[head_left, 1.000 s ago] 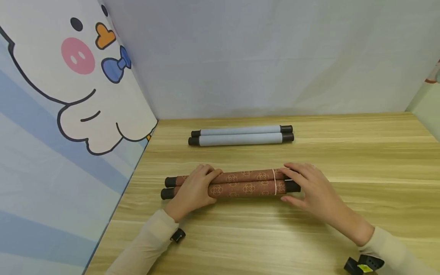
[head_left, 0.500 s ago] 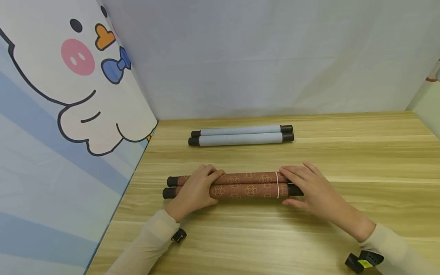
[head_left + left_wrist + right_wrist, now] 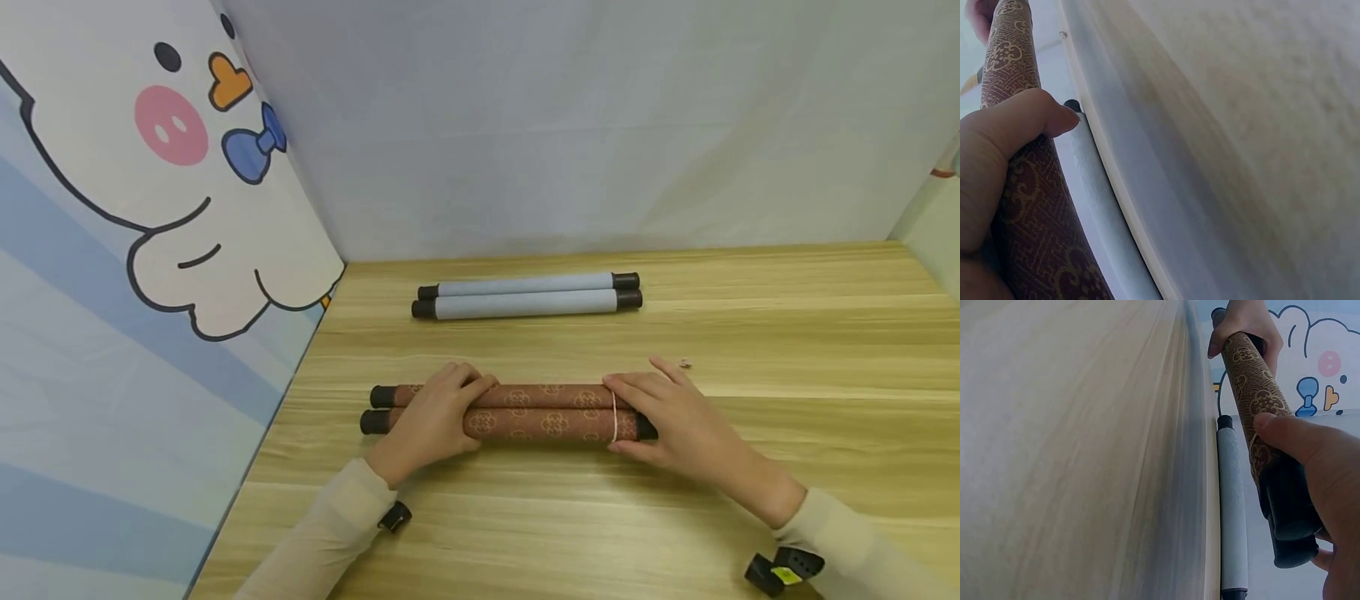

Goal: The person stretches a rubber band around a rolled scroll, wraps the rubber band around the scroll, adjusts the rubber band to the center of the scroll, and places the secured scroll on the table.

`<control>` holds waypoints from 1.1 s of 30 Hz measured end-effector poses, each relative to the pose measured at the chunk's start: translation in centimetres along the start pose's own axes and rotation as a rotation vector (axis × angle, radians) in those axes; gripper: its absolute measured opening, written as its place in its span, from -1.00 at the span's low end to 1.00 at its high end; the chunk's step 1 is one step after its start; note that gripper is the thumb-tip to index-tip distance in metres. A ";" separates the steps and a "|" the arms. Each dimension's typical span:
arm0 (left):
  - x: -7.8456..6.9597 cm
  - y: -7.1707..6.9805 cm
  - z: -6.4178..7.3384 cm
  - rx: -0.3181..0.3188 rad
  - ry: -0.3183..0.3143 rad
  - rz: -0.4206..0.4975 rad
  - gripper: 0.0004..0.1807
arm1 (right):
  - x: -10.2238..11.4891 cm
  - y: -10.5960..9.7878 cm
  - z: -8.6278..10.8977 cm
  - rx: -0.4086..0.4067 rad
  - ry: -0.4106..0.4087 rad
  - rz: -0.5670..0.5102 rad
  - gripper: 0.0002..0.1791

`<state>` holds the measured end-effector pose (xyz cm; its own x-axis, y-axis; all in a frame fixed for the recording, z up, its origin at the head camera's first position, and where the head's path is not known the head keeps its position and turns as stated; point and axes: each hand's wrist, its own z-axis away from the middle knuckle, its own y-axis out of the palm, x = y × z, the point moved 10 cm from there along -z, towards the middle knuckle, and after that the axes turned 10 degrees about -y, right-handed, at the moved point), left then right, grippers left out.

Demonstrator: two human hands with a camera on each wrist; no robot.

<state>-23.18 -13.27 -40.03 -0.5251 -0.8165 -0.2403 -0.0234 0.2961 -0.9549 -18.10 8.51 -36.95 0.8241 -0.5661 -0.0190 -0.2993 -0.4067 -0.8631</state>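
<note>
Scroll (image 3: 555, 422), brown and patterned, in front of a blue scroll (image 3: 525, 304)
Left hand (image 3: 435, 421) grips its left part, right hand (image 3: 686, 421) its right end, fingers curled round it.

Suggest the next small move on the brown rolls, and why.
Probably ease the white band toward the nearby black end caps with the right hand: its thumb and fingertips sit at the band, close to that end, while the left hand grips the brown rolls further along.
</note>
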 end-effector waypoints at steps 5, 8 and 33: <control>-0.5 0.2 0.0 0.007 0.014 -0.007 -0.19 | 0.4 0.2 -0.2 -0.005 -0.014 -0.033 -0.12; -0.6 0.2 0.0 0.011 0.009 -0.001 -0.19 | 0.5 0.1 -0.2 -0.017 -0.021 -0.039 -0.12; -0.3 0.2 0.4 -0.016 0.026 -0.012 -0.20 | 0.5 -0.3 0.1 -0.027 -0.027 -0.040 -0.16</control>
<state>-22.67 -13.15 -40.22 -0.5464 -0.8070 -0.2239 -0.0430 0.2941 -0.9548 -17.57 8.48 -36.76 0.8484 -0.5293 0.0010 -0.2785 -0.4478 -0.8497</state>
